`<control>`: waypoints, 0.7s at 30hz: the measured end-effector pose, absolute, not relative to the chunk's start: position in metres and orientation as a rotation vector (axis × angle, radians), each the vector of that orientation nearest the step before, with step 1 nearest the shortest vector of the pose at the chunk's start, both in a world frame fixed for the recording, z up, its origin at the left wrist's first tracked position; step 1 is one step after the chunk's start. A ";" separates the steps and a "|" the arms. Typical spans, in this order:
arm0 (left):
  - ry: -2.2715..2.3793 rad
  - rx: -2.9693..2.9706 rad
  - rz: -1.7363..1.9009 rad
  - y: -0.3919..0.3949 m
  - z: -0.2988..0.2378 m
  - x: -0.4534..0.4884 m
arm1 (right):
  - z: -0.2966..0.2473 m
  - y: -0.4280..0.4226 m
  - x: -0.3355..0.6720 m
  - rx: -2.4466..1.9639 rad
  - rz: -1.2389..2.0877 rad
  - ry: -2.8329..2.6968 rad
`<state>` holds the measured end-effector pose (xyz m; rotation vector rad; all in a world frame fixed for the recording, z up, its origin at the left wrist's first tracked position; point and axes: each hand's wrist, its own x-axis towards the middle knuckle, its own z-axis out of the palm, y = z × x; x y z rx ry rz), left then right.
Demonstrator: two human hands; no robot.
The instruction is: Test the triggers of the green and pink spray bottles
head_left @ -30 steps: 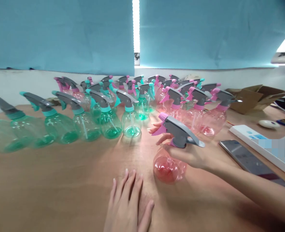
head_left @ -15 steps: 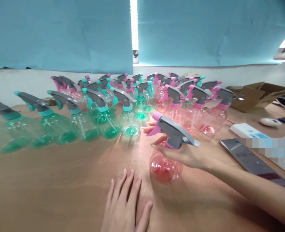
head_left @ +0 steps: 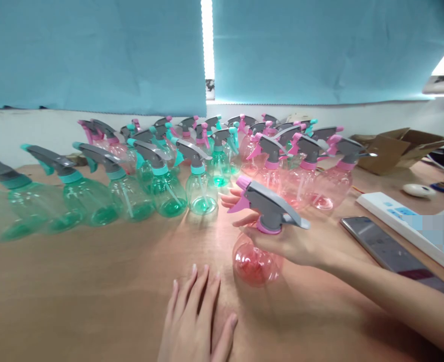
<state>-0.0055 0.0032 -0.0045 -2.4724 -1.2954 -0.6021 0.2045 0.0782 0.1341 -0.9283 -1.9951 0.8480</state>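
A clear pink spray bottle [head_left: 257, 264] with a grey and pink trigger head stands upright on the wooden table [head_left: 94, 301], its nozzle pointing left. Around its neck, just under the trigger head, is my right hand [head_left: 295, 244]; the thumb lies on the near side and the fingers reach behind, partly hidden by the head. My left hand [head_left: 195, 317] rests flat on the table, fingers stretched out, holding nothing, to the left of and nearer than that bottle. Beyond it, a row of green spray bottles [head_left: 169, 193] runs off to the left.
More pink spray bottles [head_left: 301, 183] stand behind my right hand, and mixed ones fill the back. On the right lie a phone [head_left: 380, 246], a white power strip [head_left: 380, 201] and a white mouse [head_left: 419, 190]. An open cardboard box [head_left: 391, 151] sits behind them.
The fingers of my right hand have spread slightly around the bottle's neck. The bottle and my left hand stay where they were; the view has shifted a little.
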 end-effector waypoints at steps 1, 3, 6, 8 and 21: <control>-1.297 -2.471 -0.603 0.003 -0.004 -0.005 | 0.135 0.078 0.204 -0.935 0.860 -1.996; -1.294 -2.469 -0.617 0.004 -0.004 -0.005 | 0.132 0.079 0.205 -0.988 0.846 -2.009; -1.300 -2.460 -0.644 0.005 -0.003 -0.004 | 0.122 0.081 0.209 -1.065 0.715 -2.021; -1.292 -2.453 -0.646 0.005 -0.003 -0.004 | 0.114 0.083 0.211 -1.088 0.644 -2.016; -1.278 -2.457 -0.667 0.005 -0.002 -0.003 | 0.104 0.086 0.216 -0.897 0.875 -1.907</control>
